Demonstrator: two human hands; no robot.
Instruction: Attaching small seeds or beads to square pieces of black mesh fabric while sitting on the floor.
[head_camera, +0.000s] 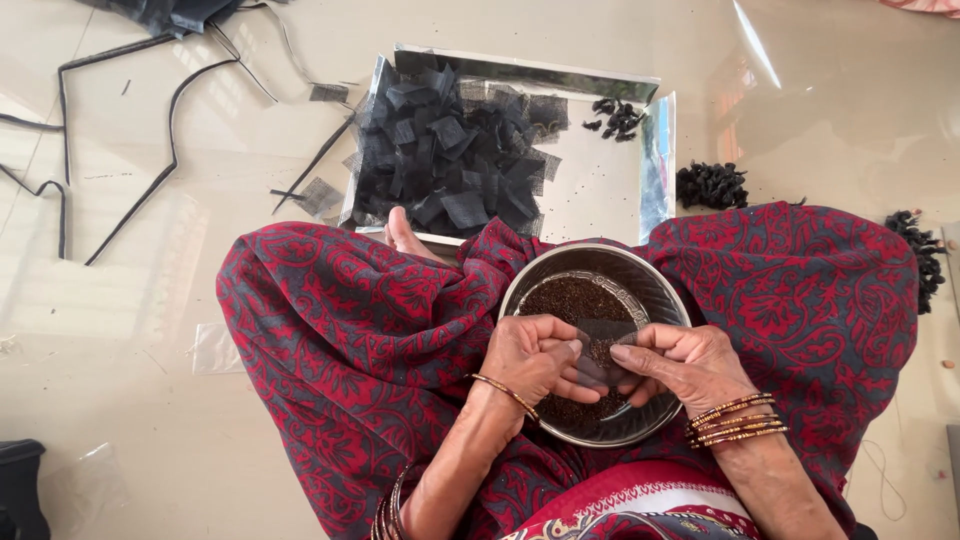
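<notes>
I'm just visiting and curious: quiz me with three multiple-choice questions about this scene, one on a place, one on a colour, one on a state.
1. Where does the steel bowl rest?
A on the tray
B on the person's lap
C on a shelf

2. What colour are the mesh squares on the tray?
A black
B white
C yellow

3. What are the left hand and right hand doing?
A resting empty on the floor
B together holding a small mesh piece over the bowl
C lifting the tray

Answers:
1 B, red patterned cloth surrounds it.
2 A, the pile is black.
3 B, fingers pinch it from both sides.

Both forearms angle inward, left hand (535, 358) curled, right hand (680, 362) pinching, fingertips meeting at the middle.
</notes>
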